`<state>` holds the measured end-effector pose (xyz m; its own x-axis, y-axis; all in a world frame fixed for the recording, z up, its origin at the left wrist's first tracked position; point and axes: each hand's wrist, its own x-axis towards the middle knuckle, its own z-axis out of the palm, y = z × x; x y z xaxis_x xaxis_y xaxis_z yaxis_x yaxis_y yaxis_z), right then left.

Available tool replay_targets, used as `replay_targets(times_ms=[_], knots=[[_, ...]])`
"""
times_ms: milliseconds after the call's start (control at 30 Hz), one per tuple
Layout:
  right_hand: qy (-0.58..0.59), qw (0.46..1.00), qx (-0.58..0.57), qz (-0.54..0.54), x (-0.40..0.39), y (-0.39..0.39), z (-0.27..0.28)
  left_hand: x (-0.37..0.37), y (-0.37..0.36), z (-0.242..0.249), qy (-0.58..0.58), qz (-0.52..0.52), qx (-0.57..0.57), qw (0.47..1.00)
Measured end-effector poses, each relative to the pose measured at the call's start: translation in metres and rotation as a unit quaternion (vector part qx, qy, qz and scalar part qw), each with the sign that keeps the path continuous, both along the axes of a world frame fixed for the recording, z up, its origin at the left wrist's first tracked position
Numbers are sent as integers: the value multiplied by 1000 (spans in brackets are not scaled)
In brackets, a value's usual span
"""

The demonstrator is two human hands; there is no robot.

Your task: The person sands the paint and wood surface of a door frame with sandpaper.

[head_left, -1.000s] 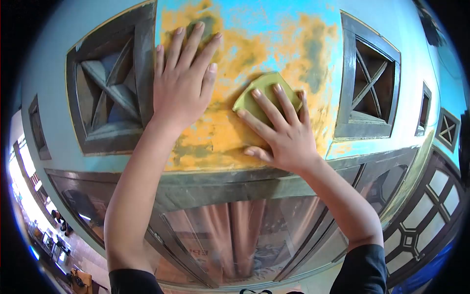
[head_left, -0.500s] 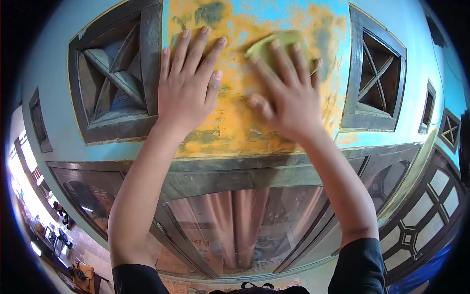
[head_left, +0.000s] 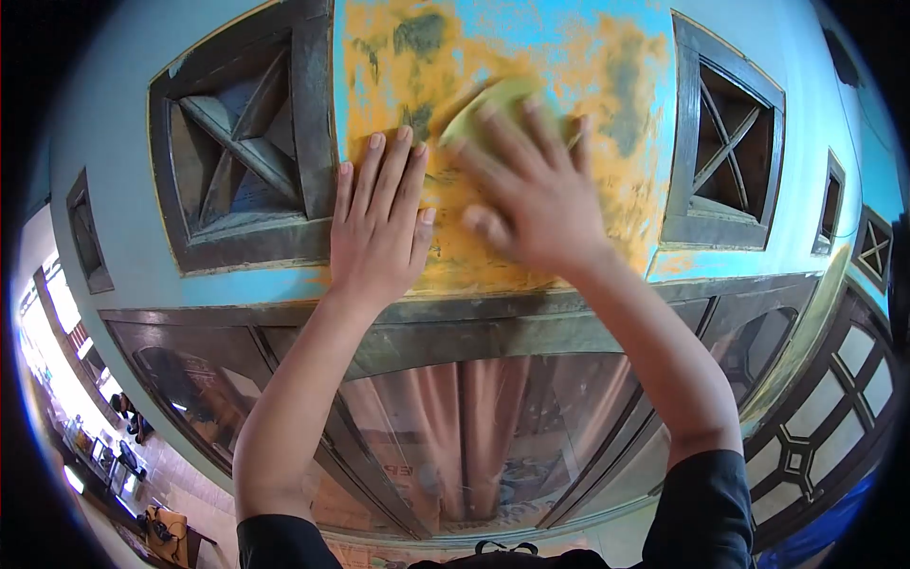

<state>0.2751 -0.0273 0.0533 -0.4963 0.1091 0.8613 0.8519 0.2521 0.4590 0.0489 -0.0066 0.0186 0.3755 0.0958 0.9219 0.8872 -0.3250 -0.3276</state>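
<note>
Sponge (head_left: 493, 104), yellow-green, soft; right hand (head_left: 526, 194) pressing it on rough orange-blotched wall (head_left: 588, 114).

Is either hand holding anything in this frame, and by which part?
The right hand presses a yellow-green sanding pad flat against the blue and orange painted wall, fingers spread over its face. The left hand lies flat on the wall, holding nothing.
</note>
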Motion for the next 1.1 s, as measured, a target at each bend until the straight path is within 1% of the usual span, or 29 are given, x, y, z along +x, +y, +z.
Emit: replay_targets(times_ms=[100,200,233,333,367,400,467,500,600,633,733,767,800,867,967,1033,1067,1100], knots=[[-78,997,-1,13,12,1,4,-4,-1,0,5,3,-6,1000],[55,994,81,-53,23,3,41,-6,1,-4,-13,-8,-8,1000],[76,992,92,-48,16,5,41,-6,1,-5,-21,-9,-4,1000],[-31,999,16,5,-13,1,12,-5,3,-6,-40,-8,5,999],[-58,997,14,53,-14,5,8,-6,3,-5,-48,-3,6,999],[-37,998,39,32,-9,5,14,-7,3,-5,-54,1,8,999],[2,996,89,-10,3,5,43,-8,5,-7,-56,-1,5,998],[46,992,99,-57,7,12,53,-7,3,-7,-57,-1,1,998],[62,995,78,0,-17,8,34,-8,4,-8,-58,-2,0,998],[5,999,33,11,-23,8,19,-8,4,-8,-58,-3,2,998],[-86,996,11,9,-8,2,12,-8,0,-8,-55,15,-8,998],[-50,999,16,-14,-1,-3,25,-9,0,-8,-52,16,-4,999],[6,998,58,-7,7,1,39,-11,0,-9,-49,16,-2,999],[83,990,103,-52,13,4,58,-11,1,-11,-46,16,-1,999],[4,999,36,5,-11,2,25,-10,1,-10,-45,16,-2,999],[-90,994,-20,53,-6,1,3,-10,-1,-9,-45,16,-8,999],[-136,987,-45,78,-2,0,0,-10,-1,-9,-40,19,-6,999],[-159,985,-28,59,13,-1,13,-12,0,-9,-35,23,-2,999]])
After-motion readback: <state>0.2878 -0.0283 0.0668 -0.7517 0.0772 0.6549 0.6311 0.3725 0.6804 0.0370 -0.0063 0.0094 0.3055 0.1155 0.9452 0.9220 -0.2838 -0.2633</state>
